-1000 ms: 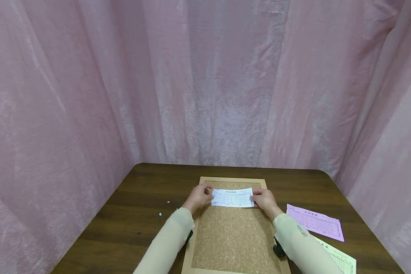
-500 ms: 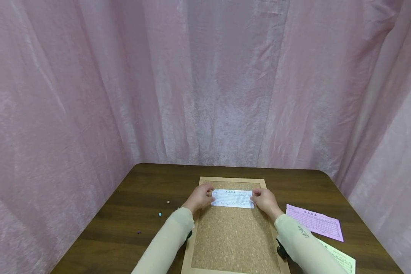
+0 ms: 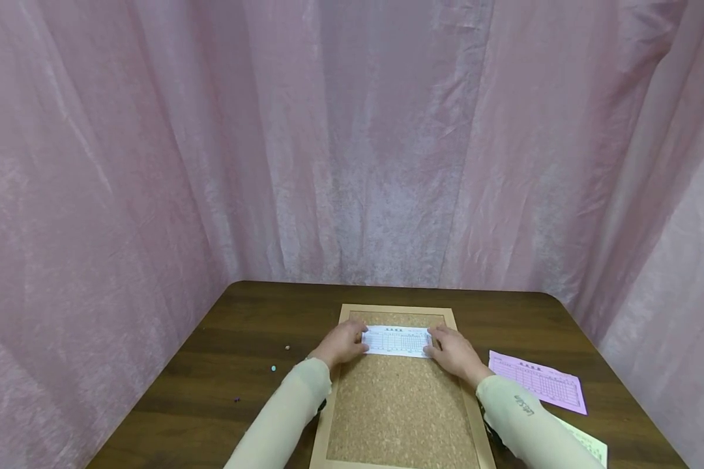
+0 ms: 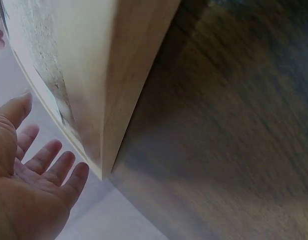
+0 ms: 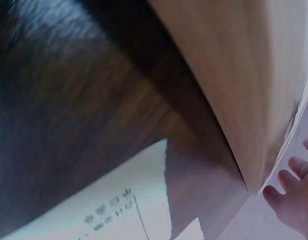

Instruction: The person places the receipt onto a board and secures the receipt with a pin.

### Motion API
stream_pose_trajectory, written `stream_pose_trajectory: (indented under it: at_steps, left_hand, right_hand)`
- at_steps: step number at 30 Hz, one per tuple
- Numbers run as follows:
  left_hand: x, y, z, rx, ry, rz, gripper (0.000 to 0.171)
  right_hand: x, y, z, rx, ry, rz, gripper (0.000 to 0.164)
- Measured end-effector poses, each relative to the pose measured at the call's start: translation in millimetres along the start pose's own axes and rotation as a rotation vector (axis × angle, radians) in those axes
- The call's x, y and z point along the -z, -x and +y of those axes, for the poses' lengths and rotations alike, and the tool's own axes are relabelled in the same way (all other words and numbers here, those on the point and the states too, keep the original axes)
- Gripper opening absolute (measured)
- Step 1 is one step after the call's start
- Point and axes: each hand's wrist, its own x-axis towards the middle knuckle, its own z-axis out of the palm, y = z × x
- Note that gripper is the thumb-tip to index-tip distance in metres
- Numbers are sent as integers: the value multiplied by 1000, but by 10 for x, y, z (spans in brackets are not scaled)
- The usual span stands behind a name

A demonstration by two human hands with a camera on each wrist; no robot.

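A white printed form point(image 3: 396, 341) lies flat across the upper part of a wood-framed corkboard point(image 3: 401, 404) in the head view. My left hand point(image 3: 341, 343) is at the form's left end, thumb and fingertips touching its edge. In the left wrist view that hand point(image 4: 29, 195) has its fingers spread beside the board's wooden frame point(image 4: 89, 60). At the form's right end, the fingertips of my right hand point(image 3: 454, 354) rest on the paper. Spread fingers of the right hand point(image 5: 296, 200) show at the edge of the right wrist view.
Right of the board lie a purple printed form point(image 3: 540, 383) and a green form point(image 3: 589, 444), partly behind the right sleeve. Several tiny objects, one light blue point(image 3: 273, 368), dot the dark wooden table point(image 3: 211, 391) at left. Pink curtains point(image 3: 387, 163) hang behind.
The form has settled flatter onto the corkboard. Both hands have let go of their pinch and lowered, fingers straighter; the right hand has shifted slightly inward over the form's end.
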Motion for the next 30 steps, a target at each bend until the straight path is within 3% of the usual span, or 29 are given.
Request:
stream_pose_trajectory:
  at_steps: [12,18,30]
  left_hand:
    - [-37,53,1,70,-44,-90,58]
    - [-36,65,25,141,-59,-134,56]
    - [-62,48,24,192,-72,-177,53]
  right_hand:
    - [3,28,-62,17,77,-59,53]
    - [4,42,-57,-4,84,-93,51]
    - [-21,31,-61,-53,66,-139,53]
